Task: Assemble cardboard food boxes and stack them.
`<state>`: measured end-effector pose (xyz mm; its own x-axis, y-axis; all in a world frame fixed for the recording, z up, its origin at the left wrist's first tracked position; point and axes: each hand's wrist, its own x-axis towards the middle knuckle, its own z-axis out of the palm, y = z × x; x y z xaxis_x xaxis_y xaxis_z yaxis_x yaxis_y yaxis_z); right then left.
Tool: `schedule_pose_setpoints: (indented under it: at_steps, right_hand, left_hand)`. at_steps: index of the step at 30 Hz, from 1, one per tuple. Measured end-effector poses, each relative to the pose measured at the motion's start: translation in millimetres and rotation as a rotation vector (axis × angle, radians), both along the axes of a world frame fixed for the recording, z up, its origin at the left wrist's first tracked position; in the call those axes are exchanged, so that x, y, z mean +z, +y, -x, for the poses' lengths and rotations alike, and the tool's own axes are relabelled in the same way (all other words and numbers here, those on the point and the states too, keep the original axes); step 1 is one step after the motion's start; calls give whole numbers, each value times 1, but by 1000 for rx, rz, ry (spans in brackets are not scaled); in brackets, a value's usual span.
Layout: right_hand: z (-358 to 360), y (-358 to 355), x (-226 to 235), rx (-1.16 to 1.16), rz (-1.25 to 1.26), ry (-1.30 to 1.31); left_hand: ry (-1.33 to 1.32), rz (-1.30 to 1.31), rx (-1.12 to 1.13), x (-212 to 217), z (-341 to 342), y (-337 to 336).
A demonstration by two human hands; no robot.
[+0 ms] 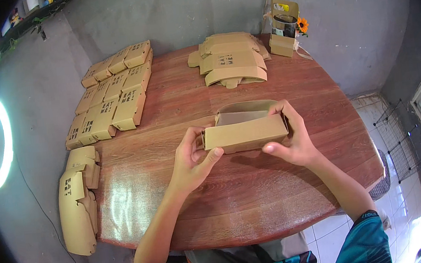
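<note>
A partly folded brown cardboard box is held between my two hands over the middle of the table. Its front wall faces me, and a raised flap shows behind it. My left hand grips the box's left end, thumb along the lower front edge. Around the right end closes my right hand, fingers over the top corner and thumb near the lower front. Some fingertips are hidden behind the cardboard.
Folded brown boxes stand in rows at the back left of the wooden table. Flat cardboard blanks are stacked at the back, and more blanks lie at the left edge. An open carton stands at the back right.
</note>
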<state>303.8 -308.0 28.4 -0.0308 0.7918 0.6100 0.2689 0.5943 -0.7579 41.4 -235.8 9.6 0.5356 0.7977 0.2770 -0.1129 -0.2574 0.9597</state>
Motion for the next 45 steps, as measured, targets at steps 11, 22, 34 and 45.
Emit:
schedule_pose_setpoints:
  at_steps: [11,22,34,45]
  right_hand:
    - [6,4,-4,-261,99,-156]
    - [-2,19,-23,-64,-15,-153]
    - [-5,14,-19,-153,174,-122]
    - [-3,14,-15,-176,164,-126]
  left_hand:
    - [310,-286,188,5,3,1]
    - [266,-510,298,0,3,7]
    - [402,-483,401,8,7,1]
    - [266,-508,370,9,2,1]
